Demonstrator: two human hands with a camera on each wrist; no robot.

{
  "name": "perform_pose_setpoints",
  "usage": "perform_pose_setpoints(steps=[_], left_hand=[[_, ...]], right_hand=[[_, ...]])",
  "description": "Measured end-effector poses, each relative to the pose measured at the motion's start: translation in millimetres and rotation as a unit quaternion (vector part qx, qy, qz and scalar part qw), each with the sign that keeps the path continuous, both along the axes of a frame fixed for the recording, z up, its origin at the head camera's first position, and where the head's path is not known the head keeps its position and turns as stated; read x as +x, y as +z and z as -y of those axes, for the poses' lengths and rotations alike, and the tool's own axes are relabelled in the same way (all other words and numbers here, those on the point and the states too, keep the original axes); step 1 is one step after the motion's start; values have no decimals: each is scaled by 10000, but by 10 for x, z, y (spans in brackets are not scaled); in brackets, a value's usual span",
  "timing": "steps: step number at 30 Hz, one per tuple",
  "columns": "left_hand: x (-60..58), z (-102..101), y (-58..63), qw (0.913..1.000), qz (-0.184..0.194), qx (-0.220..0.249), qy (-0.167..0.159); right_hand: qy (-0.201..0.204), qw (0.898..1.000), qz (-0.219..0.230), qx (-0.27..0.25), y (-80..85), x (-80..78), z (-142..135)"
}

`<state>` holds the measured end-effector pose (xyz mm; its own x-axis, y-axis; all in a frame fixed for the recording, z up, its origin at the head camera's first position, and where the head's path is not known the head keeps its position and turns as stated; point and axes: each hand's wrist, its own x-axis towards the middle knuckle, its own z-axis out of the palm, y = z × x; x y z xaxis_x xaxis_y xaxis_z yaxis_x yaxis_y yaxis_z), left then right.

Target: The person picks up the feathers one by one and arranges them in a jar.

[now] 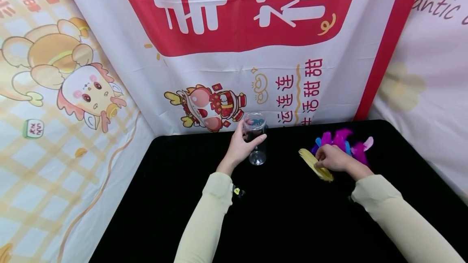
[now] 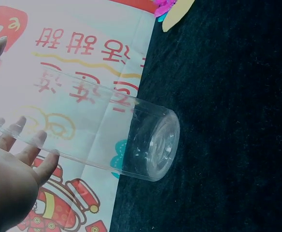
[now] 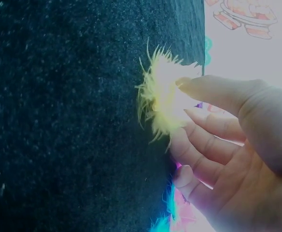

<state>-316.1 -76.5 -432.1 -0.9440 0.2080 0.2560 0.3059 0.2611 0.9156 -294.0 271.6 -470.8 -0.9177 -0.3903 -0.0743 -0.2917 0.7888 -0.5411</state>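
A clear plastic jar (image 1: 258,158) is held by my left hand (image 1: 238,146) near the back edge of the black table, its round mouth upward in the head view. Thumb and fingers lie on opposite sides of the jar's upper part, and its ringed base (image 2: 164,145) shows in the left wrist view. With thumb and fingertips, my right hand (image 1: 335,158) pinches a yellow feather (image 1: 308,158). The feather's fluffy end (image 3: 161,96) faces the right wrist camera. Right behind that hand lies a pile of purple, magenta, blue and pink feathers (image 1: 342,136).
The black cloth-covered table (image 1: 278,218) spans the area under both arms. A white and red printed banner (image 1: 234,66) hangs along its back edge. Patterned cloths stand at the left (image 1: 55,153) and right (image 1: 431,113) sides.
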Motion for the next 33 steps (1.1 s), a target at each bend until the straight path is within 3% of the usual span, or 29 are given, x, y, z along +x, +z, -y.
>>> perform_pose_setpoints(steps=[8, 22, 30, 31, 33], left_hand=[[-3, -39, 18, 9998, -59, 186, 16], [17, -90, 55, 9993, -105, 346, 40], [-22, -98, 20, 9981, -169, 570, -168], [5, -100, 55, 9979, -160, 588, -212], [71, -101, 135, 9976, -132, 620, -261]], right_hand=[[40, 9999, 103, -44, -53, -18, 15], [159, 9995, 231, -140, 11, 24, 65], [257, 9983, 416, -328, -8, 1, 43], [270, 9976, 457, -455, -139, -89, -26], [284, 9973, 490, -474, -150, -97, -36]])
